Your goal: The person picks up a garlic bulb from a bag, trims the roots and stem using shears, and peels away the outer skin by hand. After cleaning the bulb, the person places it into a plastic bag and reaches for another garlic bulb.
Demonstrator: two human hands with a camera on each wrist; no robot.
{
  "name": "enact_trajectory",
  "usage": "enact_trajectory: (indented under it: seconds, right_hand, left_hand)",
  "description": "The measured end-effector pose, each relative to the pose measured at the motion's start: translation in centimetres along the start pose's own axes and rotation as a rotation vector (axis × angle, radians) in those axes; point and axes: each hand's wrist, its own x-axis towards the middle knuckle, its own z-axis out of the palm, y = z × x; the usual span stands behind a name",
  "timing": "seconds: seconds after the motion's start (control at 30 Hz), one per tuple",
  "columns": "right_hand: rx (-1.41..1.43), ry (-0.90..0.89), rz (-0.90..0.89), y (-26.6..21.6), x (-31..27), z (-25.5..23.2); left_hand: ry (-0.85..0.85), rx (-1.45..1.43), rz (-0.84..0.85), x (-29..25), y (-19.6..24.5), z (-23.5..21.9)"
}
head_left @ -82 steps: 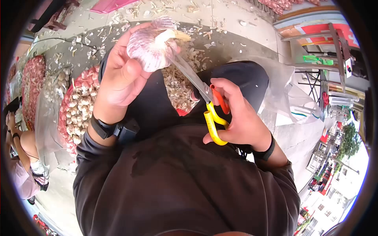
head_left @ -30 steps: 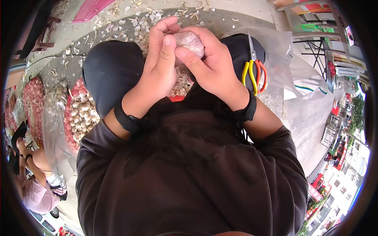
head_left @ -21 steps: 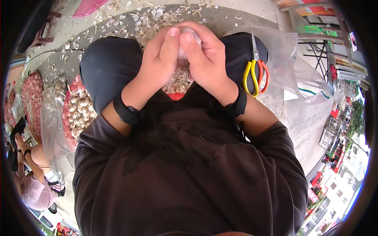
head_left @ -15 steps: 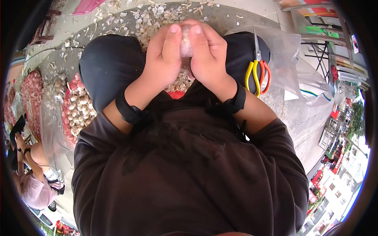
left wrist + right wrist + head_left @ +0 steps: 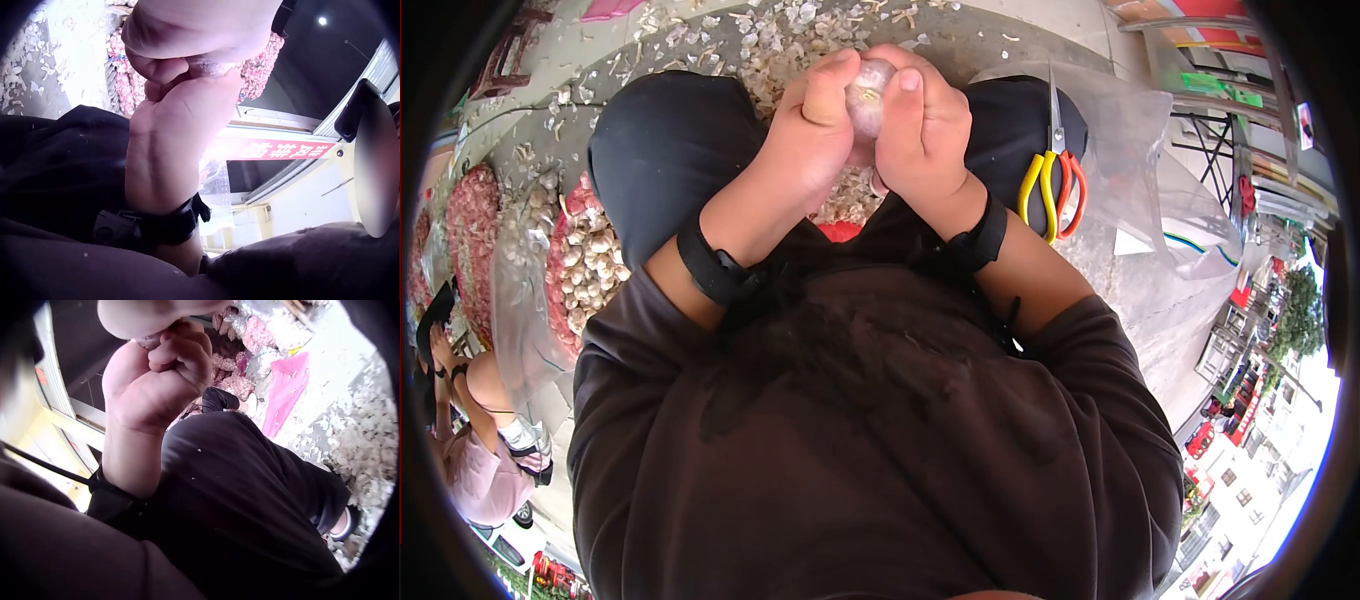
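A purplish-white garlic bulb (image 5: pixel 868 98) is gripped between both hands above the gap between the knees. My left hand (image 5: pixel 812 130) curls round its left side and my right hand (image 5: pixel 925 125) holds its right side, thumb raised along it. In the left wrist view only a sliver of the bulb (image 5: pixel 206 66) shows between the hands; in the right wrist view the curled fingers (image 5: pixel 181 353) hide most of it. Scissors (image 5: pixel 1055 165) with yellow and orange-red handles lie on the right thigh, blades pointing away.
Garlic skins (image 5: pixel 800 40) litter the floor ahead and between the legs. To the left stand a red net bag of garlic bulbs (image 5: pixel 595 265) and another red net sack (image 5: pixel 473 240). Clear plastic sheeting (image 5: pixel 1135 150) lies beside the right knee. Another person (image 5: pixel 485 470) sits at the far left.
The scissors left my right hand and lie on the thigh. Both hands came together round the bulb; since then the thumbs have moved apart slightly, showing more of it.
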Motion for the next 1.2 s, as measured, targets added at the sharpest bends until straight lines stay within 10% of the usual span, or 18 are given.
enact_trajectory:
  seconds: [0.2,0.43,0.73,1.2]
  right_hand:
    - [0.055,-0.041,0.117,-0.2,-0.1,0.3]
    - [0.117,-0.306,0.446,-1.0,0.9,-0.8]
    - [0.143,-0.177,0.353,-1.9,1.5,0.4]
    - [-0.049,0.015,-0.056,0.3,0.8,1.7]
  left_hand:
    - [0.017,0.039,-0.005,0.7,-0.8,-1.0]
    - [0.147,0.519,0.476,1.0,-0.7,-3.4]
    - [0.046,0.474,0.780,0.9,-1.9,-3.2]
    - [0.011,0.001,0.526,1.1,-2.6,-1.7]
